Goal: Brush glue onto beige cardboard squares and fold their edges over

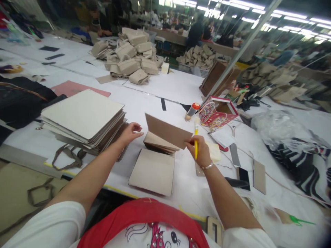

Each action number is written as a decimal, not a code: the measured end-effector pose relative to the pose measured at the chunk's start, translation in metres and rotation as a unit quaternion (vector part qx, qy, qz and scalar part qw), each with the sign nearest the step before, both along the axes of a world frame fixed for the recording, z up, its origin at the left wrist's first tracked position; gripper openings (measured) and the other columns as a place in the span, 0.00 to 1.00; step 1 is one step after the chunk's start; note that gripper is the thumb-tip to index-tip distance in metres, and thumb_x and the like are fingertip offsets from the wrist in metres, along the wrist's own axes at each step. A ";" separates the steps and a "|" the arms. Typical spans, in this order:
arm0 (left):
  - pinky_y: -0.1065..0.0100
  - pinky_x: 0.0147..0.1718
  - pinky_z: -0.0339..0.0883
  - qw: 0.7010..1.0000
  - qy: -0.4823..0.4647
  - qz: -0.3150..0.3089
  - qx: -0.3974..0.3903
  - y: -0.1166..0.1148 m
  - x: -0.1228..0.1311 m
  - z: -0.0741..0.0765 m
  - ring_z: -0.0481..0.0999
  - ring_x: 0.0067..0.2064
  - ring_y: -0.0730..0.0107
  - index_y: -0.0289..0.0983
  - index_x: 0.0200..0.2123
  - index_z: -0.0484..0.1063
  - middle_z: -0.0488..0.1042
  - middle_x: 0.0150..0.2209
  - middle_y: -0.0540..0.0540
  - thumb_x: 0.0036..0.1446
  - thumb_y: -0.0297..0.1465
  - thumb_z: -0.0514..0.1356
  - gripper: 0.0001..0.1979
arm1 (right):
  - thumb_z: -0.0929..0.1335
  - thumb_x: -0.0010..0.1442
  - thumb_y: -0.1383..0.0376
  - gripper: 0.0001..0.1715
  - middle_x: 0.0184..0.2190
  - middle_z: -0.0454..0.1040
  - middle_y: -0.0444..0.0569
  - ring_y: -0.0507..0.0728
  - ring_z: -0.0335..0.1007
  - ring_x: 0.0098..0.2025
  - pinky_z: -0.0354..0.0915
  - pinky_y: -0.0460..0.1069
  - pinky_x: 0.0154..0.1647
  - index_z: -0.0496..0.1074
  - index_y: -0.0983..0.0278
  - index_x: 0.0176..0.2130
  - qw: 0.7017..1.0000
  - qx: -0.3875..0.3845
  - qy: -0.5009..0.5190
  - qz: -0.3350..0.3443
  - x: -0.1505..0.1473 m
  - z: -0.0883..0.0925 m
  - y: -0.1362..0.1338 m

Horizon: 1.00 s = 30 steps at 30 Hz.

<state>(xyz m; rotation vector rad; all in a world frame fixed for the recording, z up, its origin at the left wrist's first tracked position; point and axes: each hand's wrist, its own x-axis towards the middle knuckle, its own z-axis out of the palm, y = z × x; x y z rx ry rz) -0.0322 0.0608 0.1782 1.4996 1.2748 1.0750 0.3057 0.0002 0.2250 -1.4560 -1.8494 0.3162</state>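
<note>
My right hand [201, 151] pinches the right edge of a flat brown panel [167, 130], which stands tilted above the table. A brush with a yellow handle [196, 146] is held in the same hand, bristles up. Under the panel lies a small pile of brown pieces [158, 143]. Nearer my body is a square beige panel [153, 172], lying flat. My left hand [131, 133] is open, fingers apart and slightly curled, holding nothing. It hovers between the raised panel and a tall stack of beige-topped boards [85, 115].
Several beige bags [131, 55] are heaped at the back. A red-capped bottle [192, 111] and a red patterned paper bag [218, 113] stand beyond my right hand. A slanted metal pole [238, 57] rises there. Clear plastic wrap [274, 127] lies at right.
</note>
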 end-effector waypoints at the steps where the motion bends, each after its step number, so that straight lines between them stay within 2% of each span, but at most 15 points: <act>1: 0.66 0.38 0.66 0.999 -0.034 -0.013 -0.029 -0.007 0.002 -0.003 0.71 0.41 0.67 0.36 0.41 0.62 0.70 0.40 0.43 0.42 0.39 0.63 0.24 | 0.68 0.52 0.57 0.18 0.30 0.68 0.44 0.54 0.67 0.29 0.65 0.50 0.32 0.60 0.60 0.39 0.999 -0.022 0.040 -0.009 0.003 0.004 -0.013; 3: 0.70 0.32 0.65 0.992 -0.087 -0.044 -0.086 -0.025 0.009 -0.011 0.71 0.37 0.70 0.36 0.42 0.64 0.71 0.37 0.45 0.43 0.39 0.63 0.24 | 0.71 0.49 0.56 0.23 0.28 0.67 0.42 0.53 0.66 0.28 0.66 0.49 0.28 0.58 0.59 0.40 0.989 -0.075 0.128 -0.007 0.010 0.007 -0.037; 6: 0.74 0.23 0.58 0.977 -0.133 -0.049 -0.159 -0.057 0.019 -0.027 0.68 0.27 0.76 0.36 0.41 0.66 0.70 0.30 0.49 0.44 0.41 0.63 0.22 | 0.72 0.47 0.56 0.26 0.27 0.65 0.39 0.51 0.66 0.26 0.66 0.48 0.26 0.56 0.59 0.40 0.957 -0.164 0.240 0.000 0.018 -0.007 -0.066; 9: 0.75 0.19 0.51 0.971 -0.110 -0.021 -0.213 -0.093 0.020 -0.048 0.60 0.20 0.80 0.35 0.30 0.69 0.64 0.20 0.53 0.44 0.42 0.63 0.17 | 0.71 0.47 0.56 0.25 0.25 0.66 0.38 0.50 0.65 0.23 0.66 0.48 0.26 0.56 0.59 0.39 0.928 -0.218 0.301 -0.036 0.018 -0.037 -0.091; 11: 0.75 0.18 0.48 0.967 -0.073 -0.012 -0.244 -0.114 0.016 -0.060 0.57 0.19 0.80 0.35 0.25 0.68 0.61 0.17 0.55 0.43 0.44 0.63 0.17 | 0.70 0.48 0.55 0.24 0.24 0.67 0.38 0.50 0.65 0.23 0.66 0.48 0.25 0.56 0.59 0.39 0.917 -0.236 0.315 -0.069 0.012 -0.062 -0.105; 13: 0.74 0.18 0.48 0.963 -0.046 -0.005 -0.267 -0.131 0.010 -0.070 0.57 0.18 0.79 0.35 0.24 0.68 0.60 0.16 0.55 0.43 0.45 0.62 0.18 | 0.68 0.51 0.53 0.23 0.23 0.68 0.39 0.51 0.66 0.23 0.67 0.48 0.26 0.56 0.59 0.39 0.916 -0.243 0.306 -0.089 0.002 -0.088 -0.117; 15: 0.74 0.19 0.51 0.962 -0.018 0.003 -0.272 -0.143 0.004 -0.077 0.59 0.19 0.78 0.35 0.23 0.69 0.62 0.16 0.54 0.42 0.46 0.62 0.18 | 0.66 0.53 0.51 0.21 0.23 0.69 0.40 0.52 0.66 0.23 0.67 0.49 0.27 0.56 0.60 0.39 0.928 -0.237 0.269 -0.104 -0.009 -0.110 -0.124; 18: 0.72 0.24 0.58 0.969 0.040 0.017 -0.245 -0.152 -0.003 -0.085 0.65 0.23 0.73 0.35 0.21 0.70 0.67 0.19 0.52 0.41 0.45 0.62 0.17 | 0.63 0.56 0.51 0.19 0.26 0.71 0.43 0.54 0.68 0.25 0.66 0.50 0.29 0.58 0.61 0.41 0.953 -0.223 0.154 -0.136 -0.024 -0.132 -0.124; 21: 0.70 0.26 0.60 0.968 0.078 0.047 -0.232 -0.153 -0.008 -0.093 0.67 0.25 0.70 0.36 0.19 0.70 0.69 0.19 0.51 0.41 0.44 0.61 0.16 | 0.60 0.58 0.52 0.19 0.27 0.72 0.47 0.56 0.70 0.27 0.63 0.49 0.29 0.60 0.62 0.42 0.964 -0.210 0.049 -0.155 -0.035 -0.143 -0.117; 24: 0.71 0.26 0.60 0.966 0.094 0.073 -0.231 -0.151 -0.011 -0.101 0.67 0.24 0.70 0.36 0.18 0.70 0.69 0.18 0.51 0.42 0.44 0.60 0.16 | 0.58 0.58 0.52 0.20 0.28 0.73 0.49 0.57 0.71 0.28 0.61 0.48 0.28 0.61 0.64 0.43 0.968 -0.203 0.007 -0.149 -0.042 -0.149 -0.109; 30: 0.70 0.27 0.60 0.964 0.128 0.081 -0.221 -0.142 -0.013 -0.113 0.69 0.27 0.68 0.37 0.20 0.71 0.72 0.21 0.50 0.44 0.43 0.60 0.15 | 0.57 0.59 0.53 0.21 0.29 0.74 0.51 0.57 0.70 0.28 0.59 0.48 0.27 0.62 0.65 0.43 0.970 -0.202 -0.033 -0.133 -0.047 -0.153 -0.103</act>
